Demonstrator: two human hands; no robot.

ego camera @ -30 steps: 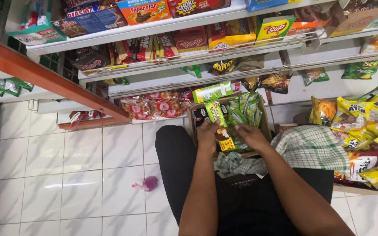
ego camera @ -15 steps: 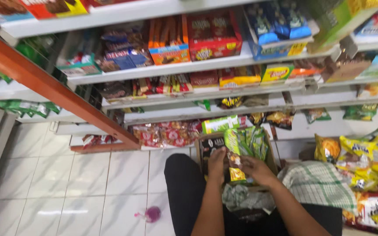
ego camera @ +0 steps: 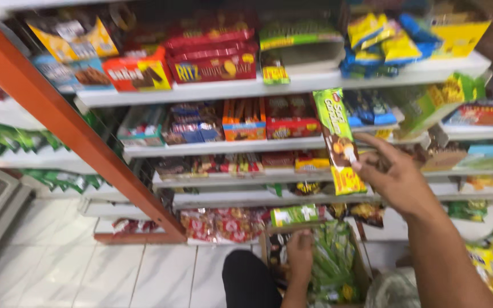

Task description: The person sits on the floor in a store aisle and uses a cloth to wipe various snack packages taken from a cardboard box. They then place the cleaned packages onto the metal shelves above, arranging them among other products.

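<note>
Green-and-yellow snack packet (ego camera: 338, 142) pinched in right hand (ego camera: 395, 177), raised upright before the middle shelves (ego camera: 223, 147), open air around it. Left hand (ego camera: 299, 254) low, clasped on the edge of a cardboard box (ego camera: 269, 251) full of green packets (ego camera: 329, 262). Orange post (ego camera: 81, 131) slanting at left; white tile floor (ego camera: 109, 274) bare beside the knee.
</note>
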